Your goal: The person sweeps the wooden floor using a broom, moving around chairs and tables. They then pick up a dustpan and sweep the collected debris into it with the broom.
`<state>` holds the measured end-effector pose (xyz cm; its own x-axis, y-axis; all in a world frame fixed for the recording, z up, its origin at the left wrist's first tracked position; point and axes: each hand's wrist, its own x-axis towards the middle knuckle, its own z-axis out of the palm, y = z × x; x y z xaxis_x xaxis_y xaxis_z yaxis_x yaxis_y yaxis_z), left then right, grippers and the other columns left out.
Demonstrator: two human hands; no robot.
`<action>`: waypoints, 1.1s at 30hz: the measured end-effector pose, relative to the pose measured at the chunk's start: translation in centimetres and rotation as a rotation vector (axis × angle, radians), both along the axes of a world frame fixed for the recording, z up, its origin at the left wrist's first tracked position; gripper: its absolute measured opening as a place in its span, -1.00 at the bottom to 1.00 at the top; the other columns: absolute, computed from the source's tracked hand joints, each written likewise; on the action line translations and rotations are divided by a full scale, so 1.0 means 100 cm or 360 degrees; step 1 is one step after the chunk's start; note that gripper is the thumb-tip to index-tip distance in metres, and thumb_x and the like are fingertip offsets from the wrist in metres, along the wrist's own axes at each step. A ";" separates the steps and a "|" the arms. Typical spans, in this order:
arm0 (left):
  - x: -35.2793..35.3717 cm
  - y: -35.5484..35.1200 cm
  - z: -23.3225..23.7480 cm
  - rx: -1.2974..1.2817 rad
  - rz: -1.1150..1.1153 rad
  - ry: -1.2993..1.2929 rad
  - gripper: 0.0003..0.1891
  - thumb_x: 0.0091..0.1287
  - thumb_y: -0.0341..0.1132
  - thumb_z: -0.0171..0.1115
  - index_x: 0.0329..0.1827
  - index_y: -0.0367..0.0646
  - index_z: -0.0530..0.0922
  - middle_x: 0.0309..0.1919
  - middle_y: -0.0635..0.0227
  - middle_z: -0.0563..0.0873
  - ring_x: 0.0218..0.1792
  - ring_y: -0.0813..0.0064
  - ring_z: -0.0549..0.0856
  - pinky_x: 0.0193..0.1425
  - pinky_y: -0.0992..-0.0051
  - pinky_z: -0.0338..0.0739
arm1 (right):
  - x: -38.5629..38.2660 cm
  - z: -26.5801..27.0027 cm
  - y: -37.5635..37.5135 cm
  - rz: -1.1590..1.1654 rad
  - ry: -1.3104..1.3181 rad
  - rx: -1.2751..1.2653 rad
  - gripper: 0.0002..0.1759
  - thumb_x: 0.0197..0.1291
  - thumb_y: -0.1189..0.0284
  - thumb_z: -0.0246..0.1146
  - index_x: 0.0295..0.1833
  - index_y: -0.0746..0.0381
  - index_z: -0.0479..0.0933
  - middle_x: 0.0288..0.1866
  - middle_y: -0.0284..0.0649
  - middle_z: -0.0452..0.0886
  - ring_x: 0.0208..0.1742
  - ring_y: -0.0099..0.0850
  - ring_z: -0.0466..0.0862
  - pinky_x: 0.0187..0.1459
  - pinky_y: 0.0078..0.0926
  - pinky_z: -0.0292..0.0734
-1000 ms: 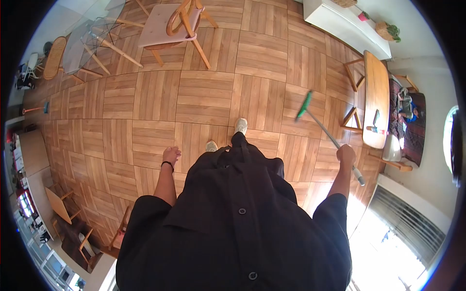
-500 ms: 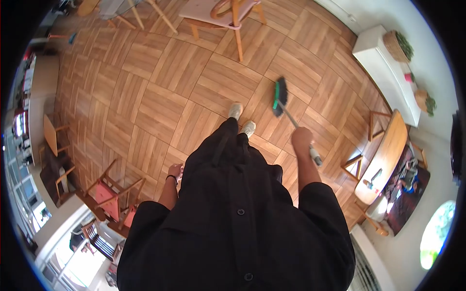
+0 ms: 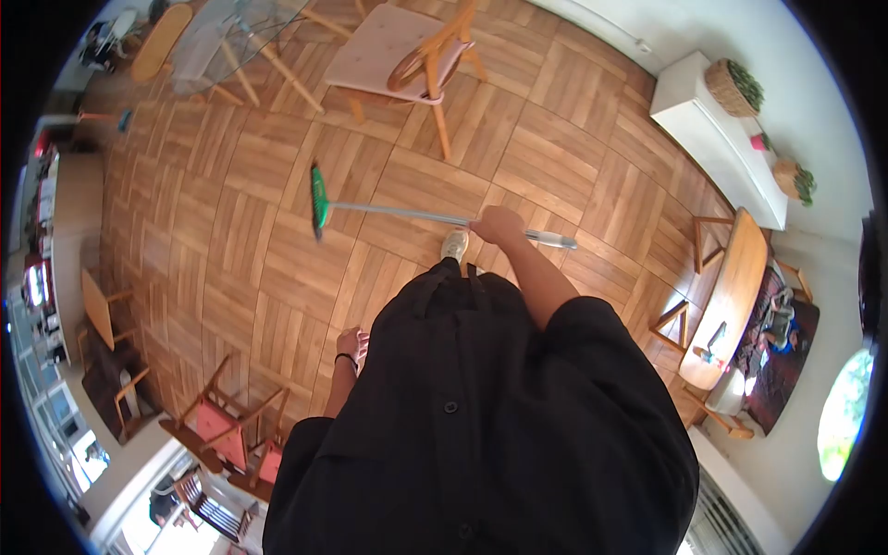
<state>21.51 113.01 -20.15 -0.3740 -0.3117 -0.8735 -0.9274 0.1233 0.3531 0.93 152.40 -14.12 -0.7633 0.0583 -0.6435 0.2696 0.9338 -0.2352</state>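
Note:
My right hand [image 3: 498, 226] is wrapped round the metal handle of a broom [image 3: 398, 214], near its pale grip end. The green and black broom head [image 3: 319, 202] is to the left, over the wooden floor [image 3: 370, 157], with its bristles facing left. My left hand [image 3: 351, 343], with a dark band at the wrist, hangs beside my black clothing. Its fingers are apart and nothing is seen in them. One pale shoe [image 3: 455, 244] shows just below the handle.
A cushioned chair [image 3: 379, 51] and a glass table [image 3: 222, 42] stand ahead. To the right are a white cabinet [image 3: 712, 129] with plants and a wooden table [image 3: 731, 305]. Pink-seated chairs [image 3: 220, 433] are at the lower left.
The broom has swung from the right across to the left, its handle now nearly level. My right hand has moved left with it. The view has shifted, and more of the chair ahead shows.

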 end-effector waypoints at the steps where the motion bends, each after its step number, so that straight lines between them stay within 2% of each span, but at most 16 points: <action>1: -0.013 0.002 -0.008 0.0033 -0.0088 -0.0052 -0.75 0.25 -0.13 0.05 -0.27 -0.13 0.45 -0.43 0.36 0.64 -0.49 0.51 0.55 -0.44 0.45 0.38 | 0.004 0.013 0.022 -0.0044 -0.0056 0.0030 -0.32 -0.02 -0.20 0.15 -0.30 0.30 0.61 -0.22 -0.03 0.63 -0.14 -0.09 0.62 -0.17 -0.18 0.51; 3: -0.035 -0.005 -0.027 0.0084 -0.0266 -0.0172 -0.75 0.25 -0.12 0.04 -0.25 -0.12 0.46 -0.39 0.35 0.65 -0.42 0.48 0.59 -0.36 0.40 0.41 | 0.017 0.032 0.074 -0.0019 -0.0122 0.0163 -0.27 -0.08 -0.26 0.16 -0.36 0.31 0.60 -0.28 -0.04 0.63 -0.20 -0.11 0.63 -0.22 -0.17 0.49; 5: -0.057 -0.011 -0.053 0.0180 -0.0235 -0.0241 -0.73 0.24 -0.10 0.05 -0.22 -0.13 0.46 -0.36 0.35 0.65 -0.35 0.45 0.61 -0.27 0.31 0.42 | 0.040 0.054 0.133 -0.0107 -0.0172 0.0264 -0.25 -0.13 -0.29 0.17 -0.56 0.31 0.57 -0.44 -0.03 0.60 -0.32 -0.13 0.62 -0.29 -0.16 0.47; 6: -0.073 -0.006 -0.051 0.0177 -0.0224 -0.0233 -0.72 0.24 -0.09 0.05 -0.22 -0.12 0.46 -0.36 0.35 0.65 -0.35 0.44 0.61 -0.28 0.30 0.42 | 0.050 0.079 0.157 -0.0145 -0.0288 0.0341 -0.30 -0.16 -0.23 0.25 -0.36 0.29 0.61 -0.31 -0.05 0.63 -0.24 -0.13 0.63 -0.25 -0.17 0.48; 9: -0.125 0.012 -0.051 0.0155 -0.0204 -0.0202 -0.74 0.21 -0.07 0.08 -0.26 -0.07 0.45 -0.43 0.40 0.63 -0.40 0.46 0.60 -0.32 0.33 0.39 | 0.082 0.134 0.223 -0.0371 -0.0380 0.0562 -0.33 -0.18 -0.20 0.28 -0.41 0.30 0.61 -0.34 -0.03 0.64 -0.25 -0.11 0.64 -0.25 -0.18 0.49; 13: -0.188 0.034 -0.053 0.0210 -0.0296 -0.0148 -0.79 0.19 -0.09 0.10 -0.31 0.00 0.41 -0.51 0.45 0.57 -0.45 0.49 0.58 -0.38 0.40 0.34 | 0.099 0.197 0.269 -0.0503 -0.0230 0.1004 -0.41 -0.15 -0.11 0.32 -0.39 0.28 0.62 -0.31 -0.04 0.64 -0.25 -0.12 0.64 -0.26 -0.24 0.53; 19: -0.227 0.112 -0.043 0.0203 -0.0188 0.0122 -0.82 0.15 -0.19 0.14 -0.40 0.00 0.33 -0.55 0.45 0.54 -0.57 0.57 0.53 -0.58 0.56 0.29 | 0.098 0.169 0.392 -0.0465 0.0218 0.1288 -0.61 0.01 0.13 0.27 -0.38 0.30 0.61 -0.35 0.00 0.63 -0.25 -0.10 0.65 -0.24 -0.19 0.54; 20: -0.225 0.125 -0.040 0.0206 -0.0172 0.0155 -0.82 0.14 -0.20 0.15 -0.40 0.00 0.32 -0.55 0.45 0.53 -0.58 0.58 0.53 -0.60 0.57 0.28 | 0.091 0.152 0.420 -0.0396 0.0246 0.1357 -0.73 0.04 0.28 0.19 -0.40 0.28 0.62 -0.39 -0.03 0.64 -0.30 -0.11 0.66 -0.27 -0.21 0.55; 23: -0.202 0.159 -0.051 0.0209 -0.0036 0.0119 -0.81 0.15 -0.20 0.15 -0.41 0.00 0.31 -0.57 0.47 0.52 -0.59 0.59 0.52 -0.63 0.58 0.27 | 0.061 0.098 0.486 -0.0162 0.0325 0.1453 -0.82 0.01 0.42 0.13 -0.46 0.20 0.63 -0.47 -0.12 0.64 -0.41 -0.19 0.67 -0.41 -0.28 0.54; 26: -0.153 0.211 -0.046 0.0082 0.0199 -0.0046 -0.82 0.17 -0.20 0.12 -0.45 0.02 0.31 -0.61 0.50 0.49 -0.62 0.61 0.48 -0.65 0.59 0.23 | 0.018 0.024 0.524 -0.0331 0.0277 0.1519 -0.83 0.04 0.37 0.14 -0.45 0.05 0.65 -0.46 -0.29 0.66 -0.40 -0.33 0.68 -0.54 -0.36 0.46; 27: -0.135 0.230 -0.039 0.0019 0.0273 -0.0115 -0.82 0.18 -0.20 0.11 -0.47 0.03 0.31 -0.62 0.52 0.48 -0.63 0.62 0.47 -0.66 0.59 0.21 | 0.003 0.017 0.521 -0.0237 0.0202 0.1479 -0.85 0.04 0.35 0.16 -0.45 0.03 0.65 -0.46 -0.34 0.66 -0.39 -0.36 0.68 -0.55 -0.37 0.44; 28: -0.111 0.242 -0.038 0.0331 0.0480 -0.0225 -0.81 0.22 -0.17 0.06 -0.52 0.05 0.34 -0.64 0.54 0.46 -0.65 0.64 0.42 -0.66 0.58 0.18 | -0.009 0.013 0.504 -0.0155 0.0124 0.1439 -0.86 0.05 0.34 0.17 -0.45 0.01 0.64 -0.47 -0.39 0.65 -0.38 -0.39 0.68 -0.55 -0.38 0.42; 30: -0.072 0.298 -0.015 0.0127 0.0414 -0.0282 -0.76 0.25 -0.13 0.00 -0.57 0.06 0.33 -0.67 0.56 0.41 -0.67 0.67 0.37 -0.67 0.59 0.13 | -0.016 0.022 0.476 0.0304 0.0171 0.1272 -0.82 0.08 0.41 0.14 -0.48 0.01 0.63 -0.49 -0.36 0.64 -0.44 -0.41 0.67 -0.61 -0.39 0.42; 31: -0.052 0.314 -0.012 -0.0060 0.0062 -0.0139 -0.76 0.25 -0.11 0.01 -0.53 -0.01 0.41 -0.62 0.45 0.49 -0.60 0.54 0.46 -0.59 0.49 0.24 | -0.015 0.000 0.474 0.0424 0.0254 0.1193 -0.83 0.06 0.43 0.15 -0.48 0.00 0.62 -0.54 -0.40 0.61 -0.48 -0.46 0.65 -0.64 -0.39 0.39; 32: -0.028 0.329 -0.018 -0.0247 -0.0291 -0.0004 -0.72 0.24 -0.10 0.01 -0.48 -0.08 0.50 -0.58 0.33 0.57 -0.54 0.41 0.55 -0.50 0.39 0.36 | -0.024 0.022 0.453 0.0468 0.0172 0.1079 -0.85 0.05 0.42 0.15 -0.47 0.01 0.62 -0.55 -0.40 0.60 -0.48 -0.47 0.64 -0.64 -0.43 0.37; 33: -0.007 0.343 -0.017 -0.0431 -0.0645 0.0119 -0.67 0.24 -0.08 0.01 -0.44 -0.15 0.58 -0.53 0.21 0.65 -0.48 0.29 0.64 -0.42 0.29 0.48 | -0.022 0.000 0.447 0.0566 0.0205 0.0960 -0.85 0.02 0.43 0.15 -0.48 0.02 0.62 -0.53 -0.38 0.61 -0.44 -0.44 0.65 -0.59 -0.40 0.39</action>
